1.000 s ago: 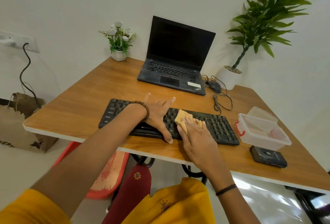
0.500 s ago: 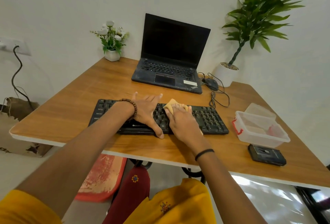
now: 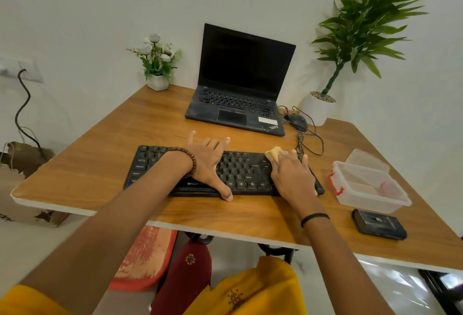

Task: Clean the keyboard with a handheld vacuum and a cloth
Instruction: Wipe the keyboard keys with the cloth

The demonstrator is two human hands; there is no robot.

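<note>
Left hand (image 3: 209, 161) spread flat on keyboard (image 3: 240, 173) mid, right hand (image 3: 293, 176) fingers straight, pressing cloth (image 3: 273, 154) on keyboard's right end, laptop (image 3: 240, 89) behind keyboard

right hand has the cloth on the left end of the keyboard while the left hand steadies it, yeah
Not quite. The head view shows the right hand with the cloth on the right end of the keyboard, not the left. The left hand does rest on it, steadying it.
</note>
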